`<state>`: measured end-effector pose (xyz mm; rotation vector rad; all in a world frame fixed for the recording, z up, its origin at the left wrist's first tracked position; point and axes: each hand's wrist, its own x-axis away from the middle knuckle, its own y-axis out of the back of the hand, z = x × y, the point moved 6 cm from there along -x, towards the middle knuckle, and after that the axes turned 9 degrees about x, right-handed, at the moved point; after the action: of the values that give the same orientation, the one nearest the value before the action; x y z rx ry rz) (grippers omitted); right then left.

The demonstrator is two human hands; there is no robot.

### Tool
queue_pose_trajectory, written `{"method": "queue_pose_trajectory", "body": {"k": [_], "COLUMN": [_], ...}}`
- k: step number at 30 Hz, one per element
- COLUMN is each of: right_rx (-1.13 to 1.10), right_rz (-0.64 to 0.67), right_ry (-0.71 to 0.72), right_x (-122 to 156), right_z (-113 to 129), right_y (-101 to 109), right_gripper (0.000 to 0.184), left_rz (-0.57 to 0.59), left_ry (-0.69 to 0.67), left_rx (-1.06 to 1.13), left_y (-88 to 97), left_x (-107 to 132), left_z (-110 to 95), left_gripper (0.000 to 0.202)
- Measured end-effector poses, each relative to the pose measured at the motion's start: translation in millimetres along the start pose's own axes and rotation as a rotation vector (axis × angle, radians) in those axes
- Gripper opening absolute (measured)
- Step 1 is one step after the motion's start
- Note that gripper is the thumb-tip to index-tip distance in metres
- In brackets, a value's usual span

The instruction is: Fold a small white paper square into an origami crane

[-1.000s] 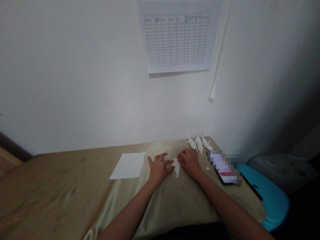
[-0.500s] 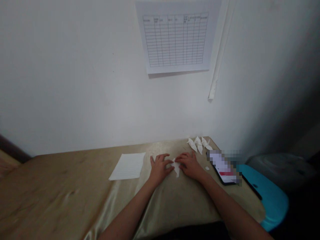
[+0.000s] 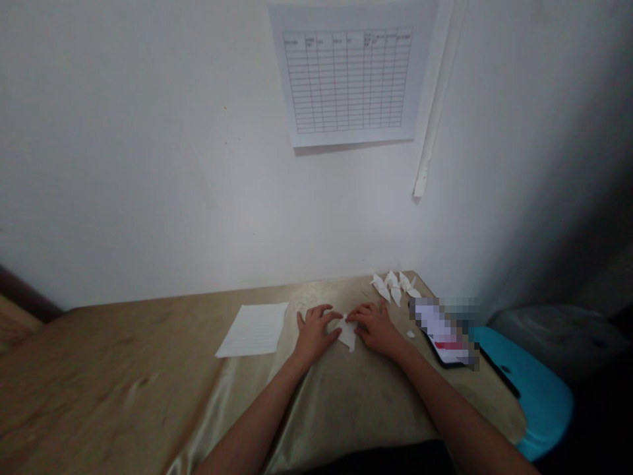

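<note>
A small piece of folded white paper (image 3: 347, 336) lies on the cloth-covered table between my two hands. My left hand (image 3: 315, 333) pinches its left edge with thumb and index finger; the other fingers are spread. From the other side, my right hand (image 3: 374, 327) grips the paper's upper right with thumb and fingertips. The paper narrows toward a tip at the top, where my fingertips partly cover it. Several folded white paper figures (image 3: 394, 287) rest near the table's back right corner.
Left of my hands lies a stack of lined paper (image 3: 254, 330). On the right are a phone (image 3: 442, 336), a paper scrap (image 3: 410, 334) and a blue stool (image 3: 537, 389) beside the table (image 3: 123, 369). A printed chart (image 3: 351, 79) hangs on the wall behind.
The folded paper between my hands now shows a wider, more triangular face. Both hands have stayed nearly in place, with only slight finger movement.
</note>
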<state>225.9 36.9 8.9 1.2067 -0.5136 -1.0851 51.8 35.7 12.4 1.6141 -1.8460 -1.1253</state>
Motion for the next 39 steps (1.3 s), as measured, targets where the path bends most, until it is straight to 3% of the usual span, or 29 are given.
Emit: {"method": "queue_pose_trajectory", "body": {"k": [18, 25, 30, 35, 39], "right_rx": [-0.119, -0.087, -0.043, -0.056, -0.095], "right_rz": [-0.033, -0.029, -0.034, -0.039, -0.031], "right_ry": [-0.056, 0.049, 0.091, 0.086, 0.064], "right_x": [2, 2, 1, 4, 6], "right_z": [-7, -9, -5, -3, -5], "right_y": [6, 3, 10, 14, 14], "right_gripper": [0.021, 0.024, 0.022, 0.020, 0.018], "left_rz": [0.020, 0.053, 0.060, 0.103, 0.153], "left_ry": [0.041, 0.008, -0.077, -0.198, -0.199], "left_rx": [-0.058, -0.056, -0.024, 0.022, 0.048], "left_y": [-0.3, -0.4, -0.2, -4.4, -4.2], "left_x": [-1, 0, -1, -2, -1], "left_z": [5, 5, -1, -6, -4], "left_gripper": [0.028, 0.034, 0.031, 0.013, 0.009]}}
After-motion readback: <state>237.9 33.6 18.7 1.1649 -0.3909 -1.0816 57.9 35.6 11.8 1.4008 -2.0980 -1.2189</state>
